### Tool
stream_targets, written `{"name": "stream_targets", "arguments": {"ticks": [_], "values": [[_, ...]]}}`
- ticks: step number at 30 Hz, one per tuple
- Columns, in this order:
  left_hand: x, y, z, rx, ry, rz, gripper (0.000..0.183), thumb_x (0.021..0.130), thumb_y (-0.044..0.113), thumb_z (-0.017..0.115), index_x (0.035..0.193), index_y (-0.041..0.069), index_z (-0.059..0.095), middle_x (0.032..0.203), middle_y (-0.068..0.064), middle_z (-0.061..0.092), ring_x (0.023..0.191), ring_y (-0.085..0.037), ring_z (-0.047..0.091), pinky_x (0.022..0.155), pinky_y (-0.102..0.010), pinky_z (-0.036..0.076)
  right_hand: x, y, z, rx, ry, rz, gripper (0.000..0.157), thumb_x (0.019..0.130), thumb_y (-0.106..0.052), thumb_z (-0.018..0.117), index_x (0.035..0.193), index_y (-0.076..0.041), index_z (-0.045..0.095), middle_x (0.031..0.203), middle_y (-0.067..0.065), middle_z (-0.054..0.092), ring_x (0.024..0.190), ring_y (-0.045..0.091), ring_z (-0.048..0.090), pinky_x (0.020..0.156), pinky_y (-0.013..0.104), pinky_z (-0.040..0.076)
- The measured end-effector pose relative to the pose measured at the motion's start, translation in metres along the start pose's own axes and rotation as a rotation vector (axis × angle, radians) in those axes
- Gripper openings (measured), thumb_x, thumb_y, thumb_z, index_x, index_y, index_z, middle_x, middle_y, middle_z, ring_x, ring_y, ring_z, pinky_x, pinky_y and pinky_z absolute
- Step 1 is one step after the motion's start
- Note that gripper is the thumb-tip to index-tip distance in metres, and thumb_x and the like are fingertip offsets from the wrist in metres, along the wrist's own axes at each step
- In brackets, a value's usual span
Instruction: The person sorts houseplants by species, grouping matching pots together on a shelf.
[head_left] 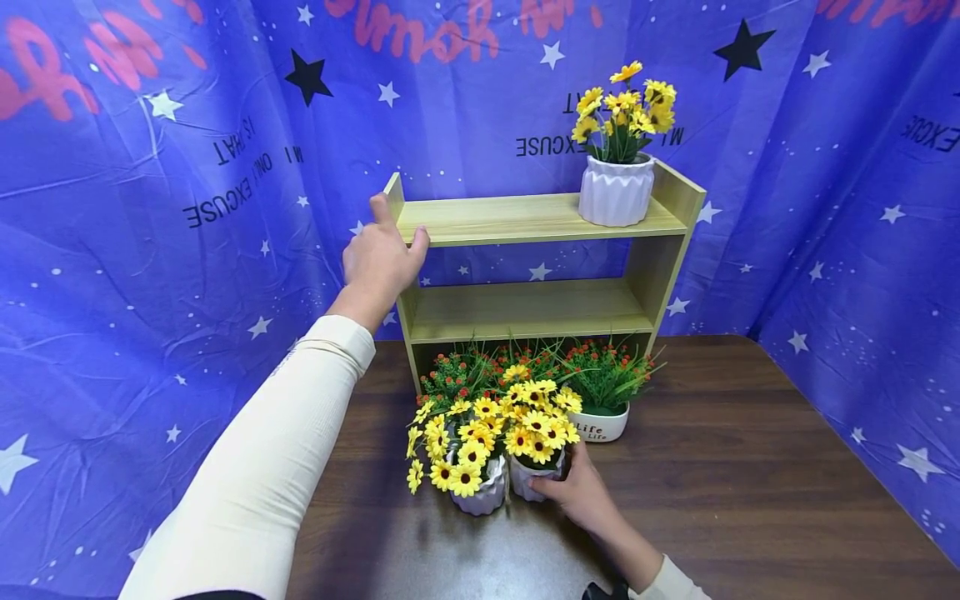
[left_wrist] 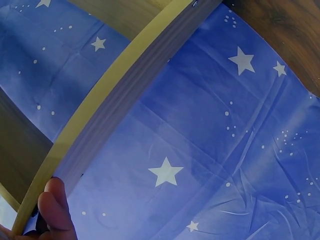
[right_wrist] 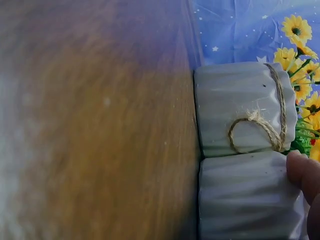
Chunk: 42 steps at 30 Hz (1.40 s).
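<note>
My left hand (head_left: 379,260) grips the upper left corner of a pale wooden shelf (head_left: 487,218), thumb at the top board's front edge. In the left wrist view, fingers (left_wrist: 56,205) lie against the outside of its side panel (left_wrist: 107,102). Low in front of the shelf, my right hand (head_left: 583,493) holds a white fluted flowerpot (head_left: 525,482) with yellow daisy-like flowers, thumb on the near side. Directly left of it, a matching flowerpot (head_left: 483,493) stands upright on the table; twine (right_wrist: 283,105) circles its rim in the right wrist view.
Another white flowerpot (head_left: 617,190) with yellow flowers stands at the top board's right end. Red-flowered green plants (head_left: 525,360) fill the bottom level, one in a white oval planter (head_left: 609,427) lettered "Life". A blue starry curtain (head_left: 480,100) hangs behind the brown table (head_left: 750,467).
</note>
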<state>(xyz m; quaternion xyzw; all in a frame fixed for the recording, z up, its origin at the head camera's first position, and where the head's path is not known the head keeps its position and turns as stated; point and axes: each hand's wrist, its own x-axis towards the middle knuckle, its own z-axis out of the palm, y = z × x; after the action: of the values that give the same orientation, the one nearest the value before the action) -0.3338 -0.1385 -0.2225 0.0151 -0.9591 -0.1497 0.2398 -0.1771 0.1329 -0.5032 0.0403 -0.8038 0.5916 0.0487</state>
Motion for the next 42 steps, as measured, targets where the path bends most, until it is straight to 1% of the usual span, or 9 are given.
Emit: {"name": "stream_targets", "arguments": {"ticks": [7,12,17,20,26,32,35,39,42], "values": [[-0.002,-0.003,-0.001,-0.014,0.009,0.014,0.064,0.095,0.056,0.040,0.132,0.007,0.020,0.080,-0.022,0.059,0.073,-0.043,0.064,0.061,-0.052,0.049,0.002,0.001,0.003,0.021,0.031,0.022,0.094,0.066,-0.014,0.091,0.142,-0.002,0.037,0.136,0.022,0.052,0.124,0.038,0.051,0.107,0.053,0.033],[-0.002,-0.003,-0.001,-0.012,0.008,0.018,0.063,0.096,0.056,0.040,0.131,0.007,0.020,0.080,-0.022,0.059,0.074,-0.043,0.064,0.061,-0.051,0.049,0.001,-0.002,0.002,0.032,0.038,0.038,0.082,0.068,-0.015,0.091,0.136,-0.003,0.046,0.127,0.019,0.059,0.116,0.034,0.057,0.103,0.052,0.039],[-0.001,-0.002,-0.002,-0.005,-0.009,0.009,0.064,0.096,0.057,0.039,0.132,0.008,0.019,0.081,-0.022,0.059,0.076,-0.042,0.064,0.061,-0.051,0.050,-0.002,-0.008,-0.001,0.048,0.045,0.040,0.075,0.070,-0.014,0.089,0.133,-0.003,0.049,0.120,0.016,0.062,0.108,0.029,0.060,0.095,0.043,0.046],[-0.001,-0.001,-0.003,-0.003,-0.018,0.005,0.065,0.096,0.057,0.039,0.133,0.008,0.018,0.082,-0.022,0.059,0.076,-0.042,0.064,0.062,-0.051,0.050,-0.003,-0.016,-0.005,0.076,0.050,0.047,0.077,0.071,-0.011,0.089,0.135,0.000,0.047,0.121,0.018,0.062,0.110,0.030,0.060,0.092,0.038,0.048],[-0.001,-0.001,-0.003,-0.006,-0.022,0.004,0.065,0.096,0.056,0.039,0.133,0.008,0.018,0.081,-0.021,0.059,0.076,-0.042,0.064,0.062,-0.051,0.050,-0.002,-0.036,-0.017,0.060,0.066,0.030,0.079,0.074,-0.009,0.087,0.138,0.003,0.043,0.127,0.023,0.058,0.115,0.033,0.057,0.090,0.035,0.049],[-0.001,-0.002,-0.003,-0.008,-0.026,-0.008,0.065,0.096,0.056,0.039,0.134,0.008,0.018,0.081,-0.021,0.059,0.075,-0.041,0.064,0.062,-0.050,0.050,0.000,-0.057,-0.029,0.084,0.075,0.031,0.077,0.077,-0.009,0.085,0.139,0.001,0.040,0.125,0.024,0.058,0.106,0.032,0.062,0.078,0.028,0.053],[0.000,-0.002,-0.002,-0.012,-0.027,-0.010,0.065,0.096,0.056,0.039,0.134,0.009,0.018,0.081,-0.021,0.059,0.076,-0.041,0.064,0.062,-0.050,0.050,0.000,-0.066,-0.033,0.075,0.100,0.015,0.075,0.077,-0.009,0.085,0.137,-0.001,0.042,0.125,0.022,0.058,0.106,0.029,0.061,0.078,0.026,0.052],[0.000,-0.001,-0.001,-0.017,-0.026,-0.007,0.064,0.096,0.057,0.040,0.133,0.009,0.018,0.081,-0.021,0.058,0.074,-0.040,0.064,0.061,-0.049,0.050,0.002,-0.075,-0.037,0.115,0.122,-0.016,0.073,0.077,-0.005,0.084,0.136,-0.001,0.042,0.126,0.021,0.057,0.108,0.028,0.057,0.081,0.024,0.051],[0.000,-0.001,-0.002,-0.014,-0.024,-0.008,0.064,0.096,0.057,0.040,0.133,0.009,0.019,0.081,-0.021,0.059,0.075,-0.041,0.064,0.061,-0.049,0.050,0.005,-0.082,-0.039,0.135,0.132,-0.039,0.071,0.076,-0.002,0.083,0.134,0.000,0.042,0.124,0.021,0.057,0.106,0.027,0.057,0.080,0.025,0.052]]}}
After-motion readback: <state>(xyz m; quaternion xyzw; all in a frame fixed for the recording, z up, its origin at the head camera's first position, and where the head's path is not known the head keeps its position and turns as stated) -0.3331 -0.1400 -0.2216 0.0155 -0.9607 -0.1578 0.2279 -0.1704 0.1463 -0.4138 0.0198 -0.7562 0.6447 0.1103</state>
